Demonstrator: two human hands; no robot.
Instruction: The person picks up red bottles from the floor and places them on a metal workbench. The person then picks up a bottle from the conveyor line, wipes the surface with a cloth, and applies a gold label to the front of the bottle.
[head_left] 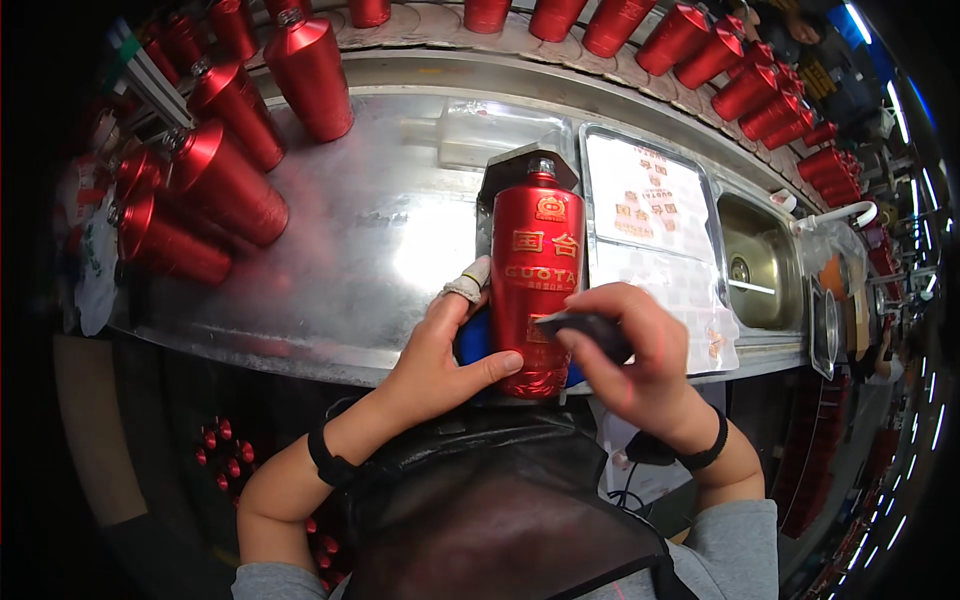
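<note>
At the right of my frame I have one stainless-steel sink basin (765, 238); a curved white faucet (845, 214) sits just beside it. Across the top: a slatted conveyor (425, 30). Far right: fluorescent tubes (897, 110). Lower left: a beige panel (98, 430).

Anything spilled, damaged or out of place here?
Nothing clearly stands out. The red bottle, held in the left hand, shows no visible dent, though the right hand and its dark pad hide part of it. I see no clear spill on the metal counter.

Grey short sleeves (738, 543) — black apron (480, 530), black wristbands (326, 455) — pale finger wrap (463, 289).
</note>
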